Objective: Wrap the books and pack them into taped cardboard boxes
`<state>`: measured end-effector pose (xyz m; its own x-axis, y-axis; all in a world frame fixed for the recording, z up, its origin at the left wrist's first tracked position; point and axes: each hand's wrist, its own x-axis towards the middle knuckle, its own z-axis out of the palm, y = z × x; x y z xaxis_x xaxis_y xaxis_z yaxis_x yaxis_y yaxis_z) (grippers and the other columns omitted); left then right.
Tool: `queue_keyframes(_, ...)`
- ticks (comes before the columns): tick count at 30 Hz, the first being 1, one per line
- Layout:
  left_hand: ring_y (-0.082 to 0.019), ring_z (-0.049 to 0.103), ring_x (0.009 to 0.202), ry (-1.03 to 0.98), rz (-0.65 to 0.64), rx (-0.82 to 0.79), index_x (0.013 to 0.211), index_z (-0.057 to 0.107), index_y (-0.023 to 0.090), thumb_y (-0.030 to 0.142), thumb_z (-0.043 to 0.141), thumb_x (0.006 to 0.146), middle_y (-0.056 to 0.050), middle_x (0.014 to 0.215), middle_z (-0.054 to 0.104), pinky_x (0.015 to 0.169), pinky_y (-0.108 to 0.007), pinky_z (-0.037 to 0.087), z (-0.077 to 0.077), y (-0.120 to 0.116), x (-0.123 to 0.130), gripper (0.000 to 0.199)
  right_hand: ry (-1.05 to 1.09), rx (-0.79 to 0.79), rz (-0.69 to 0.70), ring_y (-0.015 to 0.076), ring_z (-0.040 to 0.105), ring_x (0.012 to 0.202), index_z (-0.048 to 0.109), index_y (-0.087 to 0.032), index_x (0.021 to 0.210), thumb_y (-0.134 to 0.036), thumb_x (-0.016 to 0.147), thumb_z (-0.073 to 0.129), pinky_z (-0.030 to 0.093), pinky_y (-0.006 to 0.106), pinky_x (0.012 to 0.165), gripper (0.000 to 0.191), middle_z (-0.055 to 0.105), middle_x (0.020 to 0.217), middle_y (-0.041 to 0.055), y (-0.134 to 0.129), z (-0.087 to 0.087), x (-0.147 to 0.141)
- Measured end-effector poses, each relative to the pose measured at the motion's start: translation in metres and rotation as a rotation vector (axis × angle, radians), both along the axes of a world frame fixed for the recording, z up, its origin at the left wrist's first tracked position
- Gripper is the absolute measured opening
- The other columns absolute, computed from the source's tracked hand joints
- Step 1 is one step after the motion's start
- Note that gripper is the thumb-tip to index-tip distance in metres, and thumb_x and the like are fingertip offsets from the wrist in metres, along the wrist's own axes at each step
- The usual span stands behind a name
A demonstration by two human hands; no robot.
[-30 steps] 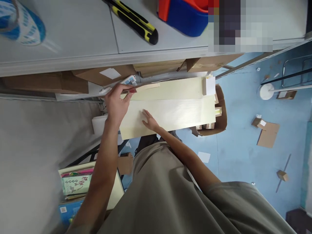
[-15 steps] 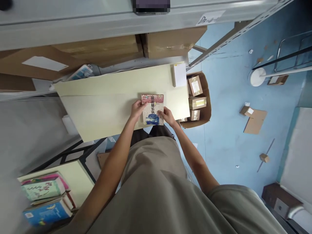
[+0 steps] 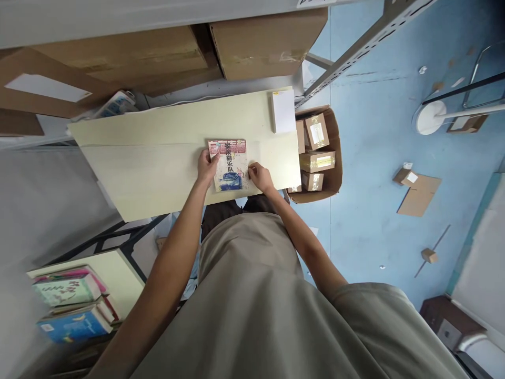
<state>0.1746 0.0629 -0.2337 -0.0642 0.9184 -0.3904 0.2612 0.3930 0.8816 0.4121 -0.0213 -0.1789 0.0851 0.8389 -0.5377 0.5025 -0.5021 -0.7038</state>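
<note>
A book (image 3: 230, 171) with a red band, dark characters and a blue drawing on its cover lies over the pale yellow tabletop (image 3: 158, 158), near its front edge. My left hand (image 3: 207, 167) grips the book's left side, thumb on the cover. At the right edge of the book is my right hand (image 3: 259, 176), its fingers curled together; whether they pinch a page or the cover edge is too small to tell. A white box (image 3: 283, 111) stands at the table's back right.
An open carton (image 3: 336, 158) with several small taped boxes adjoins the table's right end. Large cartons (image 3: 268, 45) sit on the shelf behind. Stacked books (image 3: 74, 322) lie on a lower surface at left. A metal shelf post (image 3: 355, 50) rises at back right.
The book and both hands have shifted left over the table. My right hand's thumb has come off the cover, and that hand is now at the book's right edge. The view has moved slightly.
</note>
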Motion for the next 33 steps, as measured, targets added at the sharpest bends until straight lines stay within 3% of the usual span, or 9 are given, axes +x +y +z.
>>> queue_keyframes(5, -0.028, 0.072, 0.102, 0.058, 0.018, -0.018, 0.112, 0.063, 0.023, 0.077, 0.078, 0.081, -0.01, 0.109, 0.073, 0.098, -0.046, 0.059, -0.006, -0.003, 0.005, 0.064, -0.273, 0.017, -0.197, 0.0274, 0.074, 0.101, 0.061, -0.021, 0.121, -0.045, 0.106, 0.061, 0.057, 0.04, 0.093, 0.028, 0.076, 0.118, 0.0142, 0.003, 0.003, 0.021)
queue_keyframes(11, -0.029, 0.072, 0.104, 0.008, 0.074, -0.036, 0.115, 0.066, 0.023, 0.077, 0.083, 0.076, -0.011, 0.11, 0.075, 0.103, -0.049, 0.058, 0.0, -0.003, 0.011, 0.069, -0.317, -0.086, -0.134, 0.0305, 0.071, 0.113, 0.066, -0.02, 0.111, -0.039, 0.109, 0.054, 0.055, 0.044, 0.101, 0.023, 0.065, 0.134, 0.018, 0.014, 0.003, 0.016)
queue_keyframes(14, -0.031, 0.071, 0.115, -0.014, 0.08, 0.002, 0.122, 0.068, 0.021, 0.062, 0.09, 0.075, -0.012, 0.118, 0.074, 0.111, -0.051, 0.054, 0.009, -0.007, 0.013, 0.066, -0.26, -0.077, -0.122, 0.0313, 0.071, 0.111, 0.069, -0.019, 0.107, -0.038, 0.109, 0.053, 0.053, 0.045, 0.103, 0.024, 0.072, 0.124, 0.0176, 0.014, 0.004, 0.018)
queue_keyframes(17, -0.038, 0.065, 0.129, 0.097, 0.071, 0.024, 0.128, 0.069, 0.02, 0.037, 0.096, 0.068, -0.015, 0.124, 0.072, 0.121, -0.058, 0.046, 0.019, -0.015, 0.013, 0.068, -0.232, -0.047, -0.121, 0.0309, 0.073, 0.106, 0.069, -0.021, 0.105, -0.043, 0.109, 0.055, 0.055, 0.044, 0.099, 0.026, 0.078, 0.108, 0.0143, 0.01, 0.003, 0.022)
queue_keyframes(20, -0.043, 0.058, 0.137, 0.165, 0.043, 0.026, 0.131, 0.07, 0.02, 0.017, 0.091, 0.064, -0.016, 0.133, 0.068, 0.126, -0.061, 0.041, 0.027, -0.021, 0.012, 0.071, -0.232, -0.032, -0.101, 0.03, 0.074, 0.103, 0.069, -0.022, 0.104, -0.045, 0.107, 0.06, 0.056, 0.042, 0.095, 0.025, 0.08, 0.105, 0.0126, 0.007, 0.001, 0.023)
queue_keyframes(25, -0.042, 0.056, 0.139, 0.099, -0.024, 0.02, 0.141, 0.066, 0.02, 0.014, 0.081, 0.07, -0.014, 0.144, 0.063, 0.122, -0.062, 0.047, 0.034, -0.015, 0.009, 0.073, -0.252, -0.035, -0.047, 0.0296, 0.074, 0.098, 0.068, -0.022, 0.095, -0.039, 0.107, 0.057, 0.056, 0.041, 0.091, 0.024, 0.08, 0.101, 0.0134, 0.006, -0.003, 0.023)
queue_keyframes(33, -0.036, 0.066, 0.125, 0.07, -0.044, 0.002, 0.141, 0.067, 0.017, 0.01, 0.081, 0.066, -0.014, 0.133, 0.068, 0.12, -0.06, 0.048, 0.024, -0.014, 0.001, 0.077, -0.287, -0.023, 0.009, 0.0304, 0.073, 0.097, 0.063, -0.023, 0.093, -0.035, 0.108, 0.053, 0.054, 0.043, 0.093, 0.021, 0.078, 0.102, 0.014, 0.008, -0.005, 0.023)
